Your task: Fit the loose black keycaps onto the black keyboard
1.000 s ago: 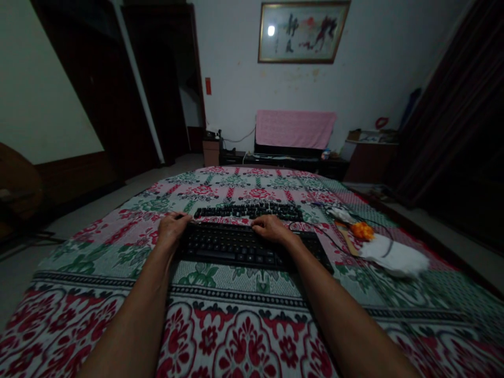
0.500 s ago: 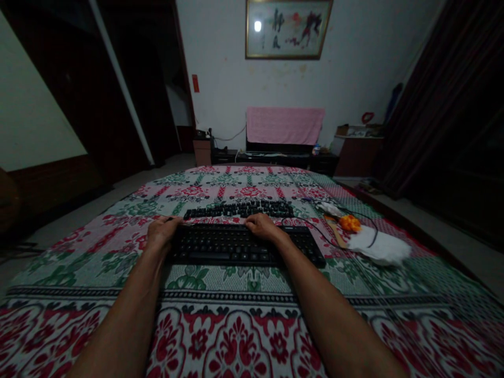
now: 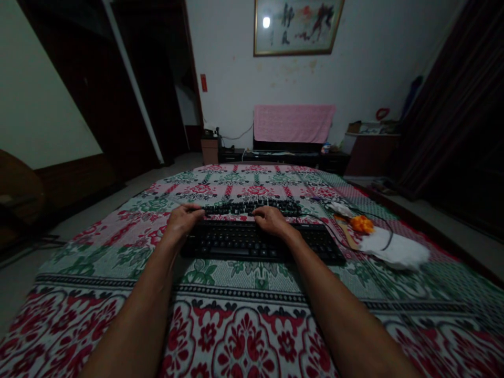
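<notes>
A black keyboard point(image 3: 236, 242) lies flat on the patterned bedspread, its lower rows fitted with keys and its upper part looking partly bare. Just beyond it, loose black keycaps point(image 3: 232, 207) are laid out in rows. My left hand point(image 3: 182, 221) is closed at the left end of these rows, thumb and forefinger together; a thin pale line, perhaps a slim tool, shows behind it. Over the keyboard's upper edge reaches my right hand point(image 3: 271, 219), its fingertips pinched at the near side of the keycaps. Whatever either hand holds is too small and dark to name.
To the right lie a white cloth-like bundle point(image 3: 394, 248), an orange fluffy item point(image 3: 361, 224) and a brown flat piece point(image 3: 348, 233). A black cable point(image 3: 334, 236) curves among them. Past the bed, a pink towel point(image 3: 293, 123) drapes over a screen.
My left hand has moved from the keyboard's upper left corner forward to the keycap rows. My right hand has shifted slightly forward to their near edge. The view has turned slightly left.
</notes>
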